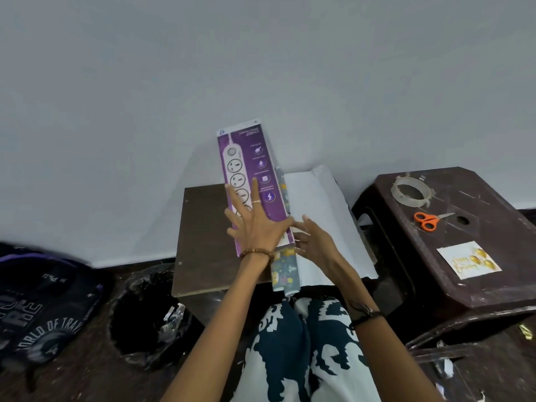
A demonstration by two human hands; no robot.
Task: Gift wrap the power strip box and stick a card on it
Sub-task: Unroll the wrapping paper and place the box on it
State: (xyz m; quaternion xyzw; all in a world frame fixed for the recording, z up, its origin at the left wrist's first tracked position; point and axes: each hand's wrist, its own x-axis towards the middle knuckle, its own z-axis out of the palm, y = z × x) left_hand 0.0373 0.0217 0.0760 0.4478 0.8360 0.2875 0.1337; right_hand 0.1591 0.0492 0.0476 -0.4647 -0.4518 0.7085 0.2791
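The long purple power strip box point(251, 169) lies lengthwise on a small brown board point(203, 236), its far end sticking out past the board toward the wall. My left hand point(255, 224) presses flat on the box's near half with fingers spread. The wrapping paper point(319, 216) lies to the right of the box, white side up, with its patterned grey side point(284, 271) showing at the near end by the box's edge. My right hand point(313, 242) rests on the paper by the box's right edge, fingers bent. The greeting card point(468, 264) lies on the dark stool to the right.
A dark plastic stool point(493, 288) on the right carries a tape roll point(409, 192), orange scissors point(427, 220) and the card. A black-lined bin point(145, 317) stands at the lower left beside a dark bag point(43, 309). A pale wall rises behind.
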